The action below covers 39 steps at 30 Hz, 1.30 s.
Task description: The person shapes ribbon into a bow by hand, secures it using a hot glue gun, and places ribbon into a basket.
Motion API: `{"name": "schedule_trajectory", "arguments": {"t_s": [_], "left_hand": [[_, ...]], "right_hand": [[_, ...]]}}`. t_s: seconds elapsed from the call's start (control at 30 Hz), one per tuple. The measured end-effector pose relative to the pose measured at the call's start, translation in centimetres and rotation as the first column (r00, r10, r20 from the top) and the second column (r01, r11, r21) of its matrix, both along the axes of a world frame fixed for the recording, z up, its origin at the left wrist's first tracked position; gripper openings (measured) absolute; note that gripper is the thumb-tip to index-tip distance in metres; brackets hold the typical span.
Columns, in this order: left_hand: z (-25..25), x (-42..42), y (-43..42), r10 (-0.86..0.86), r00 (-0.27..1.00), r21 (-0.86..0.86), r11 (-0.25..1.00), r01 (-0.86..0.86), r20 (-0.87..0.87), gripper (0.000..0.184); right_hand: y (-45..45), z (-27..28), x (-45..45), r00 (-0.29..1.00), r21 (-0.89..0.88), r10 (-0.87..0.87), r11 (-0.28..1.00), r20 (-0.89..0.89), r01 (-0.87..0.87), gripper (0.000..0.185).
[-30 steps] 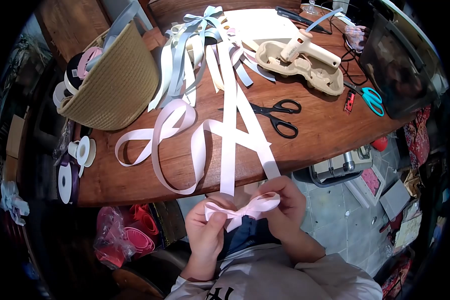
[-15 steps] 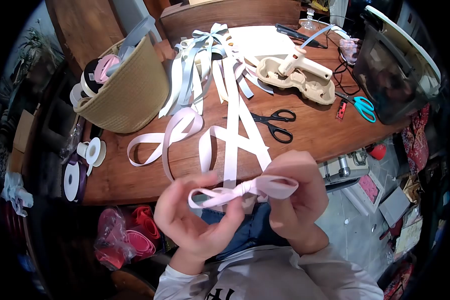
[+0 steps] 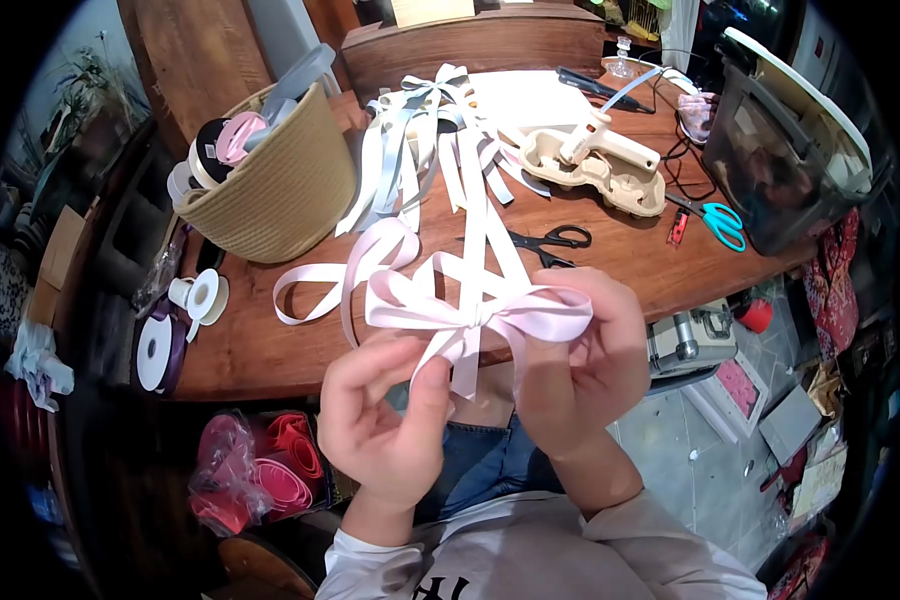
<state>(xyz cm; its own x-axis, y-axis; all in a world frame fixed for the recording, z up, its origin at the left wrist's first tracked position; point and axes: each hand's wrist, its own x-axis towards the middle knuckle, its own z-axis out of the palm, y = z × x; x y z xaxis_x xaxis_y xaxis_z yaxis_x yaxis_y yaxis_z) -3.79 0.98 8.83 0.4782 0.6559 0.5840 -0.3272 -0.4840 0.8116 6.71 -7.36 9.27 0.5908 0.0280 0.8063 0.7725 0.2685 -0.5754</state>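
A pale pink ribbon bow (image 3: pixel 416 311) is held up in front of the table's near edge, its two loops spread and its knot in the middle. My left hand (image 3: pixel 385 425) is closed below the left loop, thumb and forefinger pinching a short tail of the bow. The right loop is gripped by my right hand (image 3: pixel 600 370), with the thumb behind the ribbon and partly hidden. Long pale ribbon strips (image 3: pixel 475 225) run from behind the bow toward a bundle of blue and cream ribbon bows (image 3: pixel 410 130). Loose pink ribbon (image 3: pixel 310 275) curls on the table to the left.
Black scissors (image 3: pixel 560 238) lie behind the bow. A glue gun (image 3: pixel 615 148) rests on an egg carton (image 3: pixel 642 198); teal-handled scissors (image 3: pixel 722 225) are to its right. A woven basket (image 3: pixel 290 185) and ribbon spools (image 3: pixel 207 295) stand left, a dark plastic bin (image 3: pixel 770 160) right.
The bow has risen and turned from edge-on to face me, its loops opening wider. My left fingers have shifted from the left loop down to a tail; my right hand stays at the right loop.
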Motion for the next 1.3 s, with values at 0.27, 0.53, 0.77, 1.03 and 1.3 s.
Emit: {"name": "schedule_trajectory", "arguments": {"t_s": [0.27,0.53,0.77,1.03,1.3], "left_hand": [[0.4,0.5,1.5,-0.402,0.912,-0.375,0.834,0.404,0.087,0.021],[-0.8,0.8,3.1,-0.635,0.707,-0.599,0.447,0.664,0.311,0.031],[1.2,0.6,2.8,-0.511,0.854,-0.421,0.757,0.500,0.095,0.028],[-0.2,0.8,2.2,-0.239,0.967,-0.336,0.907,0.253,0.084,0.026],[-0.3,0.8,2.8,-0.330,0.941,-0.401,0.854,0.332,0.076,0.018]], "right_hand": [[-0.2,0.4,-0.4,0.998,-0.052,0.042,0.998,-0.041,-0.044,0.016],[-0.3,0.8,0.0,0.601,0.385,0.628,0.778,-0.494,-0.497,0.015],[0.5,1.7,-0.4,0.524,0.391,0.579,0.813,-0.625,-0.432,0.016],[0.7,0.4,-0.4,0.465,0.431,0.613,0.785,-0.639,-0.444,0.012],[0.6,-0.1,-0.3,0.378,0.341,0.637,0.719,-0.671,-0.605,0.015]]}}
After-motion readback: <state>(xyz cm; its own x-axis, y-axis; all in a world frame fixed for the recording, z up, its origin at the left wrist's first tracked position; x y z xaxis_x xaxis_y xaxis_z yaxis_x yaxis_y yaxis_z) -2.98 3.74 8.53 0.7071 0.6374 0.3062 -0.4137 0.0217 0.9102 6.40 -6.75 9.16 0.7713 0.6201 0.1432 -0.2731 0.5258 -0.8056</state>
